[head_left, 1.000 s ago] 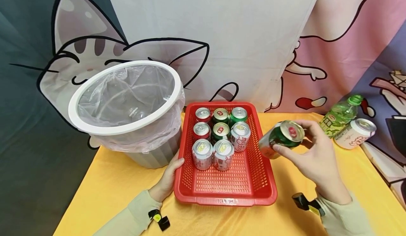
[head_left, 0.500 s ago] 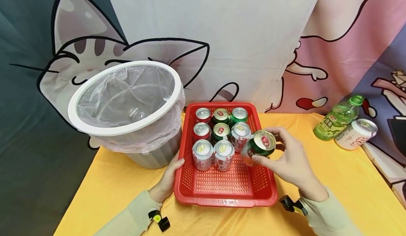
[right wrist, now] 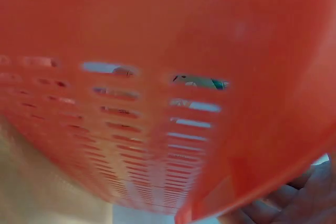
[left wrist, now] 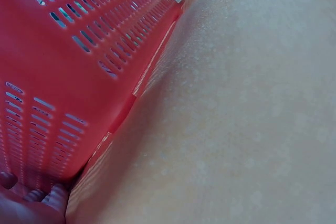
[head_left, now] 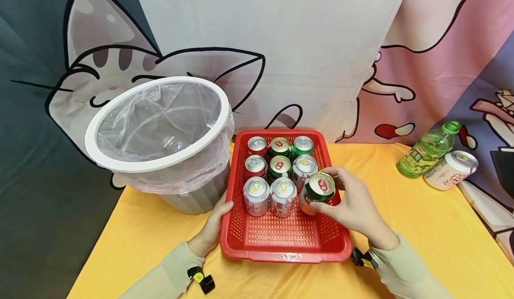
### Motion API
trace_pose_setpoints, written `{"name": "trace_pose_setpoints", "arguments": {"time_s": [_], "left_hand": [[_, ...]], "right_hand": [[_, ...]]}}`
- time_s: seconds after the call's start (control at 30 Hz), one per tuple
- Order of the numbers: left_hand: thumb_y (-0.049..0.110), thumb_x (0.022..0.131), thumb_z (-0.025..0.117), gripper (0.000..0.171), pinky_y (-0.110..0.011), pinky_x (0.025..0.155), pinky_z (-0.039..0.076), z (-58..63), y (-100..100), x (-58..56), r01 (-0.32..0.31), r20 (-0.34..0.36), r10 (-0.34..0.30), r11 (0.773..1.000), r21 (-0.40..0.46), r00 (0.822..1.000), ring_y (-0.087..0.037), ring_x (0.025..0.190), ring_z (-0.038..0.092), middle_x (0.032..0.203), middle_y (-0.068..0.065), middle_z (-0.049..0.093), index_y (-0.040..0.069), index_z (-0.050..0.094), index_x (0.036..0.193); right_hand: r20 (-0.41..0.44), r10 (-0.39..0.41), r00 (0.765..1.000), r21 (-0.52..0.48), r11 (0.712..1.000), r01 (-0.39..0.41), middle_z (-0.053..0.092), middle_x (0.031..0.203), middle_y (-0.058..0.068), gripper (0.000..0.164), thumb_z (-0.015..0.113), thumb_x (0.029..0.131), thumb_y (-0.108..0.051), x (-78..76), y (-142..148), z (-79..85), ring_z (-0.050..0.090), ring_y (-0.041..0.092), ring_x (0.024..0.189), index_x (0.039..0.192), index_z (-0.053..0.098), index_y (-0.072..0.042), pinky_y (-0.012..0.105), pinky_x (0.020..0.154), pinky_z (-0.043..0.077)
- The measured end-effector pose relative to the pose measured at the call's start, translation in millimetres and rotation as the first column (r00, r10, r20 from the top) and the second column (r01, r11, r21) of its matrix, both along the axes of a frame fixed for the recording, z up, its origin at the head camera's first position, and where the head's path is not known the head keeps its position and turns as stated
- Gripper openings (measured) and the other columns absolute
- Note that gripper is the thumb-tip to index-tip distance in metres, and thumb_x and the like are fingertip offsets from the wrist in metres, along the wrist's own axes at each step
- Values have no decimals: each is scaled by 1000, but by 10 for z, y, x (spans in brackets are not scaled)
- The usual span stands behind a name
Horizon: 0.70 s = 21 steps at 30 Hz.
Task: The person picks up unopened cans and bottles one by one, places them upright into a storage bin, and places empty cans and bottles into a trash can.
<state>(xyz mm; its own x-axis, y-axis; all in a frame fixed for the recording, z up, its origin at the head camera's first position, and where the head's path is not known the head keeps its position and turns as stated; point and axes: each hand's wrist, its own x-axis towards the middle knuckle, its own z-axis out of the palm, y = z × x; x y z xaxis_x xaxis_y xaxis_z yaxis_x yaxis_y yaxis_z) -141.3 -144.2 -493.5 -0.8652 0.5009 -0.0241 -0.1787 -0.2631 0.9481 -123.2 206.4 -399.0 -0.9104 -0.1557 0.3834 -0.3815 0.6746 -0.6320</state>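
In the head view my right hand (head_left: 357, 206) grips a green can (head_left: 320, 186) with a gold lid, thumb at the near side. The can stands upright in the red plastic basket (head_left: 285, 256), right of a white can (head_left: 283, 197) in the front row. Whether its base touches the basket floor is hidden. My left hand (head_left: 209, 228) holds the basket's left rim, thumb on top; in the left wrist view its fingers (left wrist: 52, 199) lie at the basket's slotted side. The right wrist view shows mostly the basket wall (right wrist: 152, 30), with part of my right hand (right wrist: 307, 203) at the corner.
Several red, green and white cans, such as a red can (head_left: 255, 167), stand in rows at the basket's back. A lined bin (head_left: 192, 201) stands left of it. A green bottle (head_left: 427, 154) and a white can (head_left: 449, 170) lie at the right on the yellow cloth (head_left: 409, 227).
My right hand has carried the green can leftward from beyond the basket's right edge into the basket, beside the white can. My left hand has stayed on the rim.
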Motion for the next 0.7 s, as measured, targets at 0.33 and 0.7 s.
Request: {"name": "trace_pose_setpoints", "arguments": {"time_s": [0.33,0.7], "left_hand": [[31,103,33,72,-48,102,52,-7,-2,-7,0,10,0,1000,0,1000,-18,130,53,163,-17,23,21,2,167],[31,103,33,72,-47,102,53,-9,-4,-8,-2,13,2,1000,-2,1000,-19,131,52,163,-16,23,21,2,167]], "right_hand": [[-9,16,1000,56,998,-16,70,109,-5,71,98,63,-19,-40,-26,-102,63,11,90,125,63,-15,37,77,55],[4,-4,1000,104,995,4,70,115,2,75,98,63,-22,-72,-44,-189,67,21,100,127,62,-13,47,85,56]]}}
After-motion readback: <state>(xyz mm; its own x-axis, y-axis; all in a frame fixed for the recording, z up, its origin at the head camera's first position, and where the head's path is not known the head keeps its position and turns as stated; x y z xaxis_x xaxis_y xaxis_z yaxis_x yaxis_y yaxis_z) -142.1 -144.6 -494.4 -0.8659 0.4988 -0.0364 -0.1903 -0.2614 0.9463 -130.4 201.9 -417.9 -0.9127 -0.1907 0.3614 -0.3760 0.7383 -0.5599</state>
